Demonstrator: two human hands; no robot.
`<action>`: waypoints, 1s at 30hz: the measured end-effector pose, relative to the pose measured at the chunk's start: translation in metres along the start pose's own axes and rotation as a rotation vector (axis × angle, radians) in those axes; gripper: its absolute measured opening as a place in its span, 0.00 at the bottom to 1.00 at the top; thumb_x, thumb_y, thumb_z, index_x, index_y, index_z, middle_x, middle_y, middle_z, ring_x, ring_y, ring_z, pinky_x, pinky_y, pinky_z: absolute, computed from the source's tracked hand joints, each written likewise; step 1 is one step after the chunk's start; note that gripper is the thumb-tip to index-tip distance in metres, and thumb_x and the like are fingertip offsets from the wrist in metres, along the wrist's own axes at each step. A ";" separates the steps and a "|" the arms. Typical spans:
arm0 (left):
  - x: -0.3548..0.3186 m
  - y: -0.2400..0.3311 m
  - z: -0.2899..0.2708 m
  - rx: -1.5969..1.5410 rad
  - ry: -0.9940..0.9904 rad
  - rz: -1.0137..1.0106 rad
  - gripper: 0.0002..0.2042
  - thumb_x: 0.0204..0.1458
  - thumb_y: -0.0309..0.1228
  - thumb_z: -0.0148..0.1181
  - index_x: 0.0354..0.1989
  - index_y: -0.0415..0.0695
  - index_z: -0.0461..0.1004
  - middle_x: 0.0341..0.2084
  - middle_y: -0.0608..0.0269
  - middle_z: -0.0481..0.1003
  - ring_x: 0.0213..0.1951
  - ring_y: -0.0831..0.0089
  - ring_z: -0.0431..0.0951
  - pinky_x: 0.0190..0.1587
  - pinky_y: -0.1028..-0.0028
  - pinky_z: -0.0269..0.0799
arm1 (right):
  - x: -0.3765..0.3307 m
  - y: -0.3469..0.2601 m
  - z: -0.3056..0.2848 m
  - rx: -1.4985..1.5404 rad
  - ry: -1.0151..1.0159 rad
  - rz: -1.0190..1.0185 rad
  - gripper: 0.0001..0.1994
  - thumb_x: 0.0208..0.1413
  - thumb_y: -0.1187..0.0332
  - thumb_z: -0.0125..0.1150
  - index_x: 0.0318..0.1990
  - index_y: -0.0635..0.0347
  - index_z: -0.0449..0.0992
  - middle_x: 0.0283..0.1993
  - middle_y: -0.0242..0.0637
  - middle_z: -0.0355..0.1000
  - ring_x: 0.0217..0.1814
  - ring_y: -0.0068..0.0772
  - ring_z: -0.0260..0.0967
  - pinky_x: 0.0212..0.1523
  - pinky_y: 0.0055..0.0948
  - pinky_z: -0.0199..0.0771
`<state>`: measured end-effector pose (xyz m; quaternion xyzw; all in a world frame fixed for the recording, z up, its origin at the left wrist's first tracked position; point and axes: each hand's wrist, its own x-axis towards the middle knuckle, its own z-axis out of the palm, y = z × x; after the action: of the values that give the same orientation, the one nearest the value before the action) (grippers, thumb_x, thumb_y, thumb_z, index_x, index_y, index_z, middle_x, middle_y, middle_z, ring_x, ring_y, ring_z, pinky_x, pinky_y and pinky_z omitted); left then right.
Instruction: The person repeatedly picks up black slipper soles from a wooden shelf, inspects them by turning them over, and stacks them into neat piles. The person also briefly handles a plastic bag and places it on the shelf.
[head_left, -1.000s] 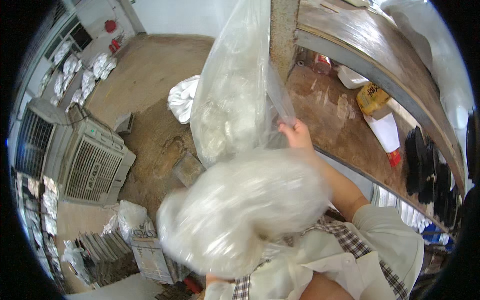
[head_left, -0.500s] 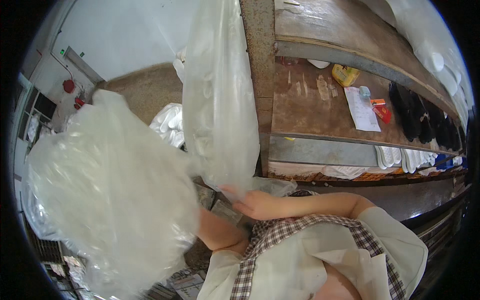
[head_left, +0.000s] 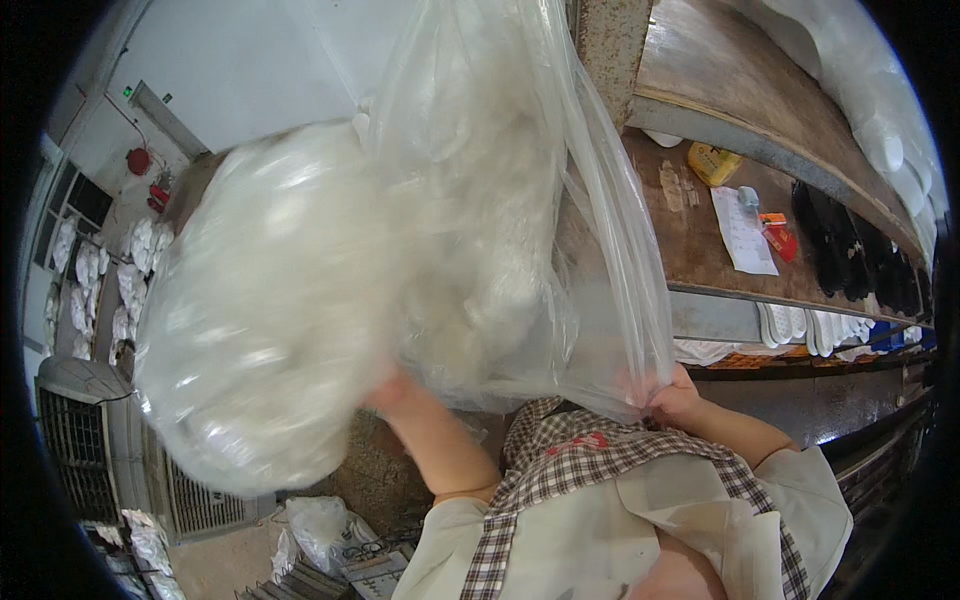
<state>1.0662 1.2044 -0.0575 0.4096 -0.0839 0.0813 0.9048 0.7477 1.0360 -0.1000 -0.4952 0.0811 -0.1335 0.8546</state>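
Observation:
A large, bulging clear plastic bag [head_left: 250, 320], smeared by motion, is held up on the left by my left hand [head_left: 388, 390], whose fingers are blurred and partly behind the plastic. Whitish contents show through it, too unclear to name. My right hand [head_left: 675, 398] grips the lower edge of a hanging clear plastic sack [head_left: 625, 270], pulling it out to the right. The sack's mouth spreads between my hands, and the full bag overlaps its left side. Where one film ends and the other begins is hard to see.
On the right, a wooden shelf [head_left: 690, 240] holds a paper sheet [head_left: 745, 230], a yellow package [head_left: 712, 163] and black shoes [head_left: 828, 235]. White slippers [head_left: 785, 322] sit below. A rusty post [head_left: 612, 55] stands beside the sack. A grey machine [head_left: 85, 440] and a plastic bag [head_left: 322, 530] are lower left.
The full bag has swung right, up against the hanging sack. My right hand has moved right with the sack's edge, and the sack has widened.

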 end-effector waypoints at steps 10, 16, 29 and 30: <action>-0.027 -0.168 0.120 0.082 -0.363 -0.534 0.22 0.55 0.32 0.55 0.57 0.37 0.65 0.57 0.54 0.66 0.60 0.62 0.63 0.60 0.64 0.60 | 0.005 -0.008 0.026 -0.221 -0.209 0.121 0.11 0.50 0.82 0.54 0.43 0.66 0.74 0.40 0.36 0.73 0.43 0.27 0.70 0.44 0.26 0.71; 0.064 -0.196 0.145 0.175 -0.482 -0.579 0.22 0.55 0.32 0.55 0.57 0.37 0.65 0.57 0.53 0.66 0.60 0.61 0.63 0.60 0.64 0.60 | 0.022 -0.008 0.050 -0.307 -0.349 0.125 0.09 0.55 0.79 0.54 0.44 0.64 0.74 0.44 0.35 0.72 0.48 0.27 0.68 0.50 0.27 0.68; 0.127 -0.251 0.291 0.518 -0.969 -0.560 0.22 0.55 0.32 0.54 0.57 0.37 0.65 0.57 0.53 0.66 0.60 0.61 0.63 0.60 0.64 0.60 | 0.058 -0.007 0.078 -0.506 -0.350 0.036 0.04 0.51 0.76 0.48 0.33 0.62 0.70 0.31 0.33 0.66 0.35 0.27 0.63 0.40 0.28 0.66; 0.130 -0.253 0.302 0.541 -1.004 -0.560 0.21 0.55 0.32 0.54 0.57 0.37 0.65 0.57 0.53 0.66 0.60 0.61 0.63 0.60 0.64 0.60 | 0.059 -0.006 0.077 -0.385 -0.373 0.100 0.05 0.51 0.75 0.48 0.33 0.63 0.70 0.30 0.32 0.66 0.35 0.24 0.63 0.40 0.26 0.65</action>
<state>1.2215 0.8219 -0.0172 0.6183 -0.3641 -0.3421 0.6067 0.8242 1.0786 -0.0570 -0.6599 -0.0296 0.0201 0.7505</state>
